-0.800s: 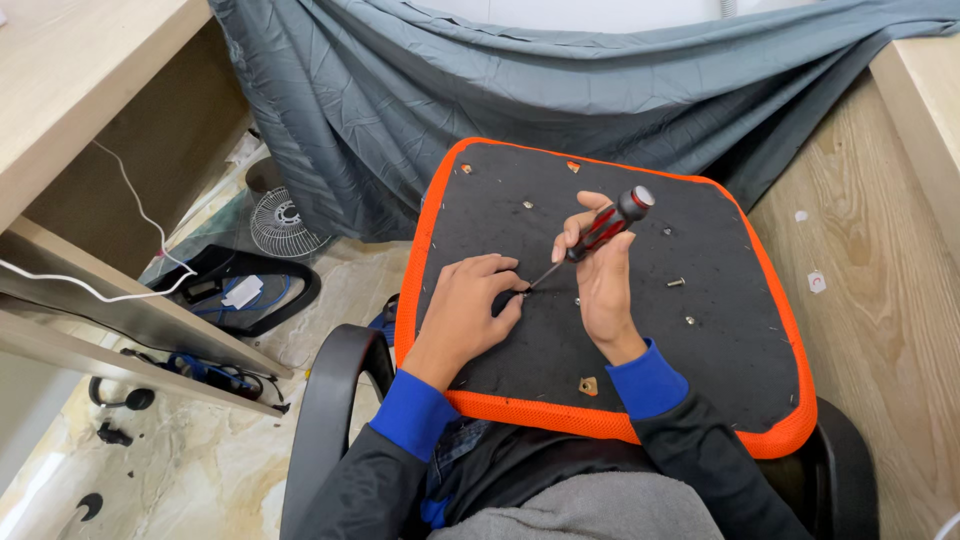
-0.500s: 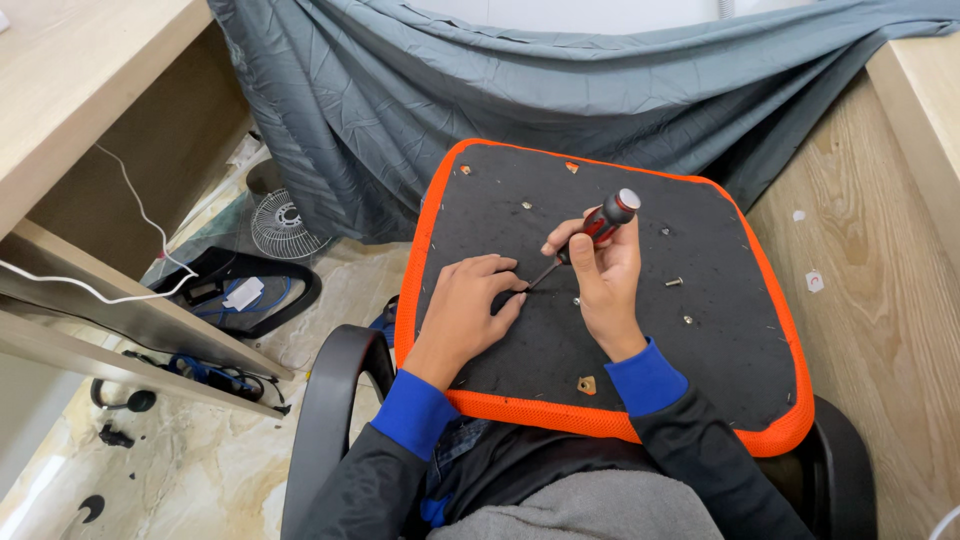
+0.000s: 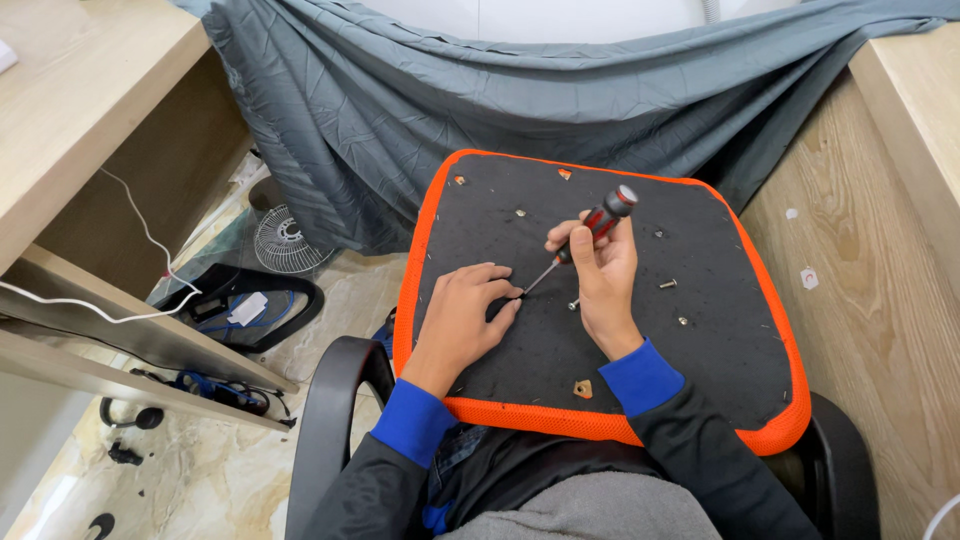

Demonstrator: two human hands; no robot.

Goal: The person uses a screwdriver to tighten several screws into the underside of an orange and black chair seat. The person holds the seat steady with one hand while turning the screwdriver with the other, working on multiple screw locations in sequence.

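An upturned chair seat (image 3: 700,340), black underneath with an orange mesh rim, rests on my lap. My right hand (image 3: 603,280) grips a red and black screwdriver (image 3: 596,224), tilted, with its tip down at the seat near my left fingertips. My left hand (image 3: 465,315) lies flat on the black underside, its fingers pinching at the screwdriver tip; what they hold is too small to tell. Loose screws (image 3: 668,284) lie on the seat to the right of my right hand.
A black chair armrest (image 3: 335,420) curves at my lower left. A grey cloth (image 3: 520,100) drapes behind the seat. Wooden desks stand at left (image 3: 80,110) and right (image 3: 890,250). A small fan (image 3: 283,240), a black bag (image 3: 240,305) and white cables lie on the floor.
My right hand has tipped the screwdriver slightly more upright and turned a little. My left hand stays at the tip.
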